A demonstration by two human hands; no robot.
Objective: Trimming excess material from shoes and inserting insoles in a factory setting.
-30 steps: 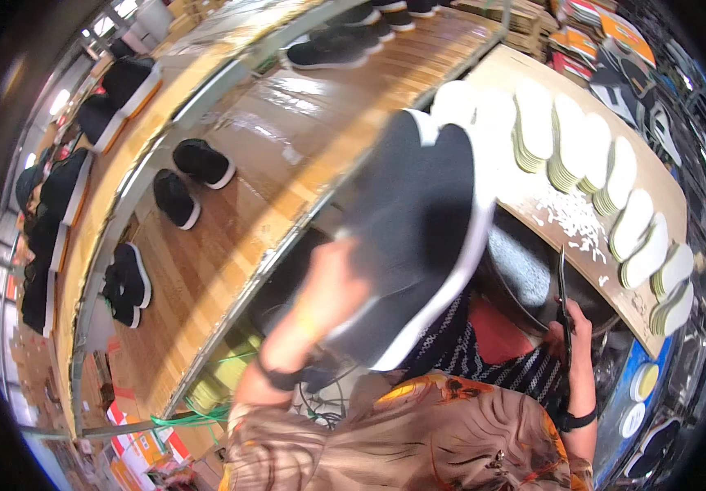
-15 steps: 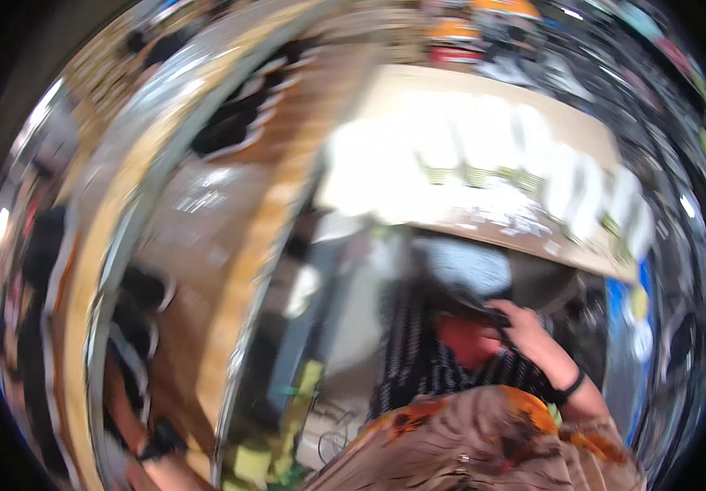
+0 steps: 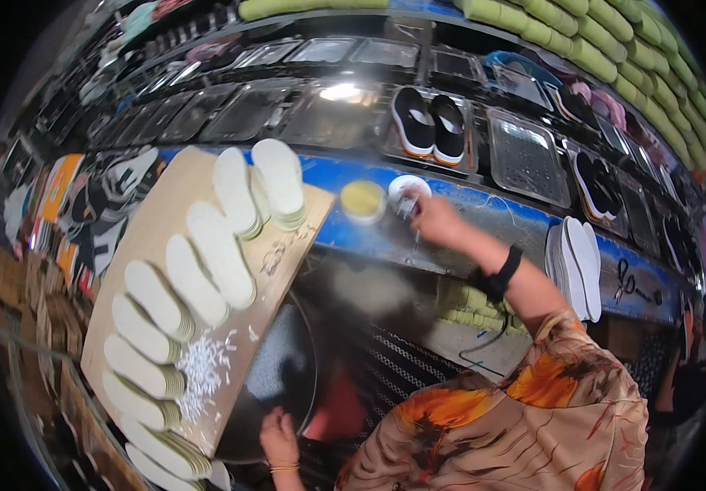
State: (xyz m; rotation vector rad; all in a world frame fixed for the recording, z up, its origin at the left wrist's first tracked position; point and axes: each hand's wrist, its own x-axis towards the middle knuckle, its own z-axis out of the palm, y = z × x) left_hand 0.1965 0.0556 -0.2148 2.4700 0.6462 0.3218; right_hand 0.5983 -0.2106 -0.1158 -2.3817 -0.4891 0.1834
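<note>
My right hand (image 3: 440,219) reaches to a small white tub (image 3: 403,191) on the blue bench. Its fingers are pressed together over the tub's rim; what they pinch, if anything, I cannot make out. Beside that tub stands a round pot with a yellow top (image 3: 363,201). My left hand (image 3: 280,436) is low by my lap, fingers loosely bent and apart, with nothing visible in it. Near it lies a light wooden board (image 3: 205,176) bearing several stacks of pale insoles (image 3: 220,250) and a heap of small white strips (image 3: 203,372).
Behind the blue bench (image 3: 459,214) runs a rack of metal trays (image 3: 529,155). One tray carries a pair of black slip-on shoes (image 3: 430,123). Green rolls (image 3: 606,49) are piled at the far right. A stack of white insoles (image 3: 574,268) leans on the bench's right part.
My view has swung right, from a wooden rack of shoes to the bench. My left hand has left the rack; my right hand has gone from a dark thing at my lap to the white tub.
</note>
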